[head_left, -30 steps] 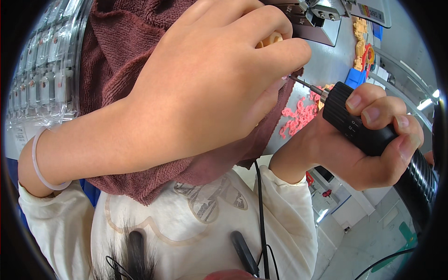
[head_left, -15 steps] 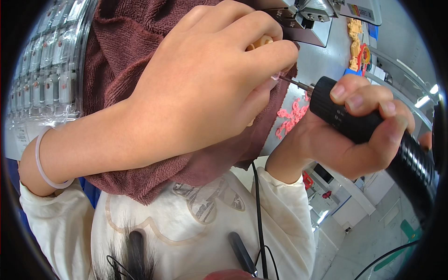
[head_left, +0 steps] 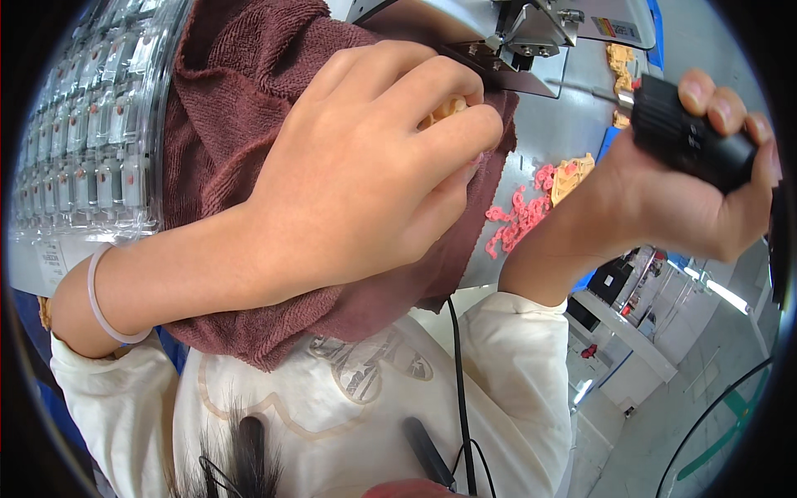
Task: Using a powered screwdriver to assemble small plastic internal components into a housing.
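Observation:
My left hand (head_left: 374,158) lies over a brown towel (head_left: 224,108), its fingers curled round a cream-yellow plastic part (head_left: 449,109). Most of that part is hidden beneath the fingers. My right hand (head_left: 706,174) is raised at the right, wrapped round a black electric screwdriver (head_left: 685,133). Its thin metal bit points left, toward a metal fixture (head_left: 535,37), and is apart from the held part. Below the right wrist's level, small pink plastic pieces (head_left: 519,222) lie heaped beside a flat yellow part (head_left: 571,178) on the grey tabletop (head_left: 531,153).
At the left stands a clear plastic tray (head_left: 87,158) with rows of small grey motors. More yellow parts (head_left: 619,66) lie at the far right beside blue bins. A black cable (head_left: 462,390) hangs down my front. Beyond the table edge are other workbenches.
The screwdriver in my right hand has moved up and right, its bit now away from the left hand. The left hand keeps its grip. The flat yellow part has come into view.

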The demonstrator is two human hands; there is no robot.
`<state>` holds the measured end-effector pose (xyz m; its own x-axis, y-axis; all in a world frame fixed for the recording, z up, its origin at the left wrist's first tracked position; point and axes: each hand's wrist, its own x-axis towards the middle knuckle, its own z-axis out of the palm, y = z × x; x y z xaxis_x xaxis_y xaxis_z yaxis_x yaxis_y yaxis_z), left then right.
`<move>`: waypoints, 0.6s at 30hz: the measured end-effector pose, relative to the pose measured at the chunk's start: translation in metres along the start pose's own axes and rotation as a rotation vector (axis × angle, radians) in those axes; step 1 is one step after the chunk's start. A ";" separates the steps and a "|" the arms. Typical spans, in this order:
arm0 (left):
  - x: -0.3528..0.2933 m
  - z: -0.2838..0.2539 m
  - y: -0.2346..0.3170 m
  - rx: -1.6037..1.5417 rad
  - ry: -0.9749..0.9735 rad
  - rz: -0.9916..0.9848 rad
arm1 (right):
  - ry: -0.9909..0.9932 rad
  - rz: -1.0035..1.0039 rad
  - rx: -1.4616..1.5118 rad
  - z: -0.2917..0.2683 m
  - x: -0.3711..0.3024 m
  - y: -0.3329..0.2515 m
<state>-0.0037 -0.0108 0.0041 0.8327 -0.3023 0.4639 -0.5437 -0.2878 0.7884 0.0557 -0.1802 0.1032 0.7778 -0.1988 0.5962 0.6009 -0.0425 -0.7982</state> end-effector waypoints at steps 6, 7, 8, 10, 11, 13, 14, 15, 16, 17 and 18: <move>0.000 0.005 -0.001 0.013 0.012 0.009 | 0.023 -0.009 -0.026 0.014 0.004 0.023; -0.001 0.005 -0.001 0.015 0.015 0.013 | 0.025 -0.009 -0.027 0.018 0.005 0.025; -0.001 0.004 -0.001 0.016 0.019 0.010 | 0.027 -0.009 -0.028 0.023 0.003 0.026; -0.001 0.002 -0.001 0.022 0.019 0.005 | 0.034 -0.008 -0.032 0.030 0.000 0.027; -0.001 0.002 -0.002 0.022 0.020 0.003 | 0.038 -0.007 -0.034 0.035 -0.004 0.029; 0.000 0.002 -0.002 0.010 0.027 0.007 | 0.049 -0.006 -0.039 0.037 -0.003 0.030; 0.000 0.001 -0.002 0.009 0.027 0.006 | 0.055 -0.005 -0.042 0.039 -0.002 0.032; 0.001 0.001 -0.002 0.003 0.031 0.004 | 0.061 -0.005 -0.044 0.039 -0.002 0.031; 0.001 0.000 -0.001 -0.005 0.033 0.003 | 0.070 -0.005 -0.047 0.037 0.002 0.034; 0.002 -0.002 -0.001 -0.005 0.030 0.004 | 0.079 -0.006 -0.050 0.036 0.004 0.036; 0.003 -0.003 -0.001 0.000 0.023 0.007 | 0.089 -0.007 -0.053 0.035 0.008 0.037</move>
<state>-0.0009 -0.0084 0.0063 0.8309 -0.2834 0.4788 -0.5498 -0.2861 0.7848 0.0908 -0.1496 0.0810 0.7526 -0.2844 0.5939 0.5942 -0.0954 -0.7986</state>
